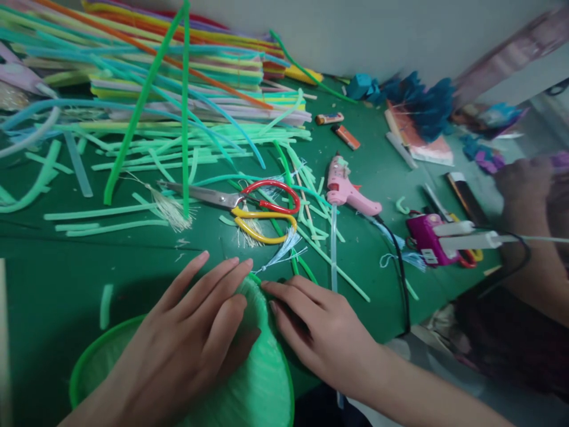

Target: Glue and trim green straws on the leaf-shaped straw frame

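Your left grip [191, 338] lies over the green piece [267, 356] at the near side of the surface [44, 284], fingers straight, unclenched. Your right grip [320, 332] is narrow: forefinger touching the rim [254, 277] up top, thumb close below; whether it pinches, I cannot tell.

We find the light dim and rather flat. Near the centre, toward nine o'clock, the scissors [217, 197] carry small glints. Toward seven, soft shade lies beneath the left hand [189, 332]. At three, another person's hand [522, 184] looks blurred and stretched; at four, darkness swallows detail.
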Action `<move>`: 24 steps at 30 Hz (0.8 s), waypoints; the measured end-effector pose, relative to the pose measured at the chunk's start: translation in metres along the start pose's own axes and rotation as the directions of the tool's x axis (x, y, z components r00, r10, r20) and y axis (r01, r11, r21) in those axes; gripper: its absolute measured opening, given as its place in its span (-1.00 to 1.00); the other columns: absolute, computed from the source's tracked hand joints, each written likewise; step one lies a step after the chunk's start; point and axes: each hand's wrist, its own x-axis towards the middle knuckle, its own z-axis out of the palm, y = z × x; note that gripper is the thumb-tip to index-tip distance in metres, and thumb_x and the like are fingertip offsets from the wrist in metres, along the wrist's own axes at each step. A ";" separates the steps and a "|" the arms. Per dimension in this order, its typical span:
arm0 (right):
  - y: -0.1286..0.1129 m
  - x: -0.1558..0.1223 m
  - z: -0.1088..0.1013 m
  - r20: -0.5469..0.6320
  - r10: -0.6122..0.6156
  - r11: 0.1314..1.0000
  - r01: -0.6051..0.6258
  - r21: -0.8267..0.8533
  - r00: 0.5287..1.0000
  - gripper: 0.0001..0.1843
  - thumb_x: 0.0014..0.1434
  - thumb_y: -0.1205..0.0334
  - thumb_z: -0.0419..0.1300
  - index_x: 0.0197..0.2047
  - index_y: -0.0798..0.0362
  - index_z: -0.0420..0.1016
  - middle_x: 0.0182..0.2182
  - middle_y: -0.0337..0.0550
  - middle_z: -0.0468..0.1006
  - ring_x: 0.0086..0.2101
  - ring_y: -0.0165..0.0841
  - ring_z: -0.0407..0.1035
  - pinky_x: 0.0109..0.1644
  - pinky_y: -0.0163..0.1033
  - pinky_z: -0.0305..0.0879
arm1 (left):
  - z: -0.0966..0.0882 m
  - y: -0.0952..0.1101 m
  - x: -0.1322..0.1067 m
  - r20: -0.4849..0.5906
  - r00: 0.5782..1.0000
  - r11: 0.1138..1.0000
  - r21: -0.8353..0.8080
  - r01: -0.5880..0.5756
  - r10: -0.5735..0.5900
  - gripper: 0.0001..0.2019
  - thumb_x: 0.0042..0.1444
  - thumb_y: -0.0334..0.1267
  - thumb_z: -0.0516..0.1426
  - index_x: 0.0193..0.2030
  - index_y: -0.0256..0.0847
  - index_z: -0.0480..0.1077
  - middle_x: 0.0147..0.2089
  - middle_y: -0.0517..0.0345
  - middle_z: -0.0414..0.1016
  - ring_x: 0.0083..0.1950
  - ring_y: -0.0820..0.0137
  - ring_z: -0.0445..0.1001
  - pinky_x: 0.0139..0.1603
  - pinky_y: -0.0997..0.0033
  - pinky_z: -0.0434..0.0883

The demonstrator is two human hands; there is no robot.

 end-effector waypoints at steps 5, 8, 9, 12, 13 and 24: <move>-0.002 -0.001 -0.001 0.021 0.006 1.000 -0.007 0.021 1.000 -0.68 0.39 0.40 0.05 0.15 0.25 0.45 -0.22 -0.01 0.56 -0.24 -0.28 0.49 -0.18 -0.16 0.55 | 0.001 -0.001 -0.002 -0.004 1.000 1.000 0.020 0.018 -0.018 -0.95 0.32 -0.39 0.12 -0.21 -0.29 0.38 0.14 -0.25 0.58 0.19 0.07 0.55 0.44 -0.08 0.19; -0.002 -0.002 -0.001 0.025 0.005 1.000 -0.006 0.028 1.000 -0.68 0.40 0.39 0.03 0.14 0.25 0.44 -0.22 0.00 0.56 -0.24 -0.27 0.49 -0.19 -0.15 0.56 | 0.001 -0.002 -0.002 0.012 1.000 1.000 -0.008 -0.001 0.001 -0.95 0.31 -0.44 0.11 -0.19 -0.30 0.40 0.16 -0.21 0.57 0.23 0.10 0.53 0.47 -0.07 0.14; -0.002 -0.003 -0.001 0.025 0.005 1.000 -0.006 0.030 1.000 -0.68 0.40 0.39 0.03 0.14 0.24 0.44 -0.22 0.00 0.56 -0.24 -0.27 0.48 -0.20 -0.16 0.56 | 0.001 -0.002 -0.002 0.020 1.000 1.000 -0.020 -0.008 0.009 -0.94 0.32 -0.45 0.11 -0.18 -0.30 0.40 0.18 -0.20 0.56 0.25 0.11 0.51 0.49 -0.06 0.11; -0.002 -0.003 -0.001 0.030 0.008 1.000 -0.009 0.024 1.000 -0.67 0.40 0.38 0.02 0.15 0.25 0.44 -0.23 0.00 0.55 -0.26 -0.27 0.48 -0.22 -0.15 0.56 | 0.002 -0.003 -0.001 0.043 0.999 0.999 -0.034 -0.023 0.025 -0.92 0.33 -0.47 0.09 -0.17 -0.30 0.40 0.21 -0.17 0.54 0.30 0.15 0.46 0.52 -0.02 0.07; -0.002 -0.004 0.000 0.034 0.012 1.000 -0.012 0.022 0.999 -0.67 0.40 0.38 0.03 0.16 0.25 0.43 -0.23 0.01 0.55 -0.26 -0.27 0.48 -0.22 -0.15 0.56 | 0.002 -0.004 -0.001 0.043 0.999 0.999 -0.027 -0.026 0.027 -0.91 0.33 -0.47 0.07 -0.16 -0.30 0.40 0.20 -0.17 0.55 0.31 0.16 0.45 0.52 -0.01 0.06; -0.004 -0.004 0.000 0.058 0.036 0.999 -0.038 0.031 0.998 -0.62 0.41 0.36 0.01 0.21 0.29 0.42 -0.23 0.02 0.55 -0.27 -0.27 0.48 -0.22 -0.14 0.56 | 0.005 -0.002 0.002 0.053 0.998 0.999 -0.019 -0.044 0.045 -0.75 0.40 -0.47 -0.05 -0.15 -0.28 0.45 0.21 -0.08 0.57 0.32 0.18 0.46 0.53 0.03 0.02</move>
